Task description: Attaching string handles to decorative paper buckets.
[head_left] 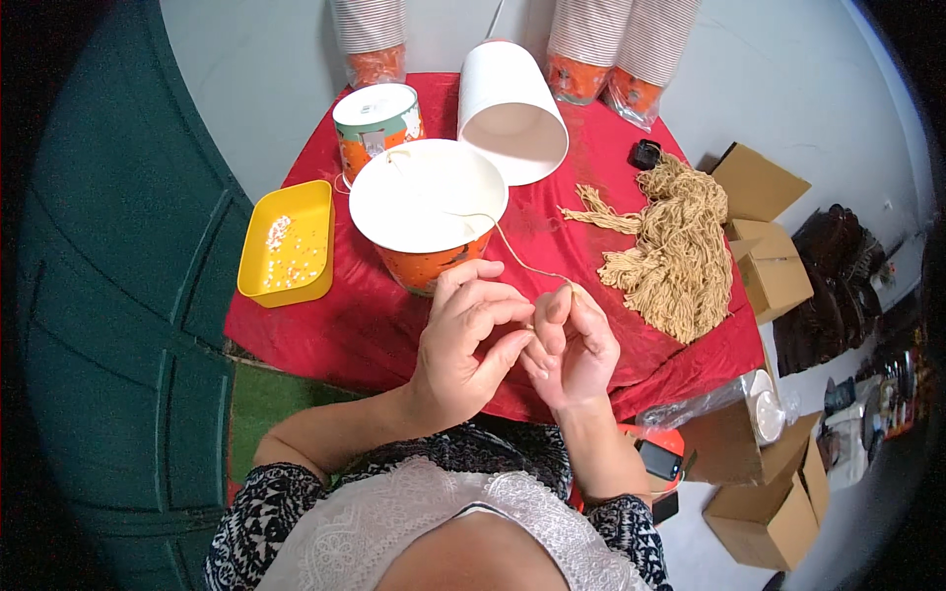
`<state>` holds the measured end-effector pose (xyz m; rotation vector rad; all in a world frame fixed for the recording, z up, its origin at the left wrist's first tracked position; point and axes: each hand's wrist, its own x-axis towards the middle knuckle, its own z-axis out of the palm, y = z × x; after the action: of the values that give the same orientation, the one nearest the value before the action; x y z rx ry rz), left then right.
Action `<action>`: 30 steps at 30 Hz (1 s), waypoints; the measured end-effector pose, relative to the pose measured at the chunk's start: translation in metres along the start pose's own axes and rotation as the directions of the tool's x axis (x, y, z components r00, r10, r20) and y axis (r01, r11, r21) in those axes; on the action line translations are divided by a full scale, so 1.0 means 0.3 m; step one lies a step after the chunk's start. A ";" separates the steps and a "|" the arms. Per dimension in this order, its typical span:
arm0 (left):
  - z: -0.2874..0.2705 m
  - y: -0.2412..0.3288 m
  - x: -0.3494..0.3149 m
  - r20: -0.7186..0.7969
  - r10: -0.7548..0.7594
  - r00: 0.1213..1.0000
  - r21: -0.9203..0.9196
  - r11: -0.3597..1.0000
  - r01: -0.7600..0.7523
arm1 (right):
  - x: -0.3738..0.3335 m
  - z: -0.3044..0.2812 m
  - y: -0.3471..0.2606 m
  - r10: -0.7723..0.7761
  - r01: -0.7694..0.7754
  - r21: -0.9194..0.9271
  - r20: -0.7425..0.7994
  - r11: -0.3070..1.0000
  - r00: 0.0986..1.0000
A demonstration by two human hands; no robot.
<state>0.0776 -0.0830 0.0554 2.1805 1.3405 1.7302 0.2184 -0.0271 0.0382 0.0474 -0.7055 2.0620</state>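
My left hand (473,340) and my right hand (579,345) meet in front of an upright paper bucket (434,268), white inside and orange outside. A thin tan string (516,256) runs over the bucket's rim to my right fingertips, where thumb and finger pinch it. The left thumb and fingers close on a short bit of string beside the right fingers; its very end is hidden between the hands. Farther right lies a loose bundle of tan strings (690,261). A yellow tray (325,241) on the left holds small white and orange pieces.
Behind the upright bucket stand an upturned orange-and-green bucket (367,138) and a white bucket (498,79) on its side. Wrapped bucket stacks (591,39) line the back of the red-covered table (552,207). A small black object (644,154) sits near the strings. Cardboard boxes (774,507) stand at right.
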 end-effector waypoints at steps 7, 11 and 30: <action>0.015 -0.033 -0.008 -0.042 0.066 0.997 0.031 0.997 -0.065 | -0.012 -0.008 0.025 0.004 -0.005 -0.015 -0.083 1.000 0.997; -0.014 -0.049 0.007 0.008 0.051 0.999 0.047 0.998 -0.051 | 0.000 -0.024 0.019 -0.318 0.142 -0.503 -0.283 0.852 0.905; -0.096 -0.035 0.028 0.102 0.083 0.991 0.287 0.952 -0.109 | -0.017 0.008 0.072 -0.249 0.206 -0.906 0.116 0.370 0.961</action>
<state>0.0479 -0.0840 0.0671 2.4826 1.5815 1.5248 0.2038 -0.0409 0.0287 -0.5124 -1.6387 1.1406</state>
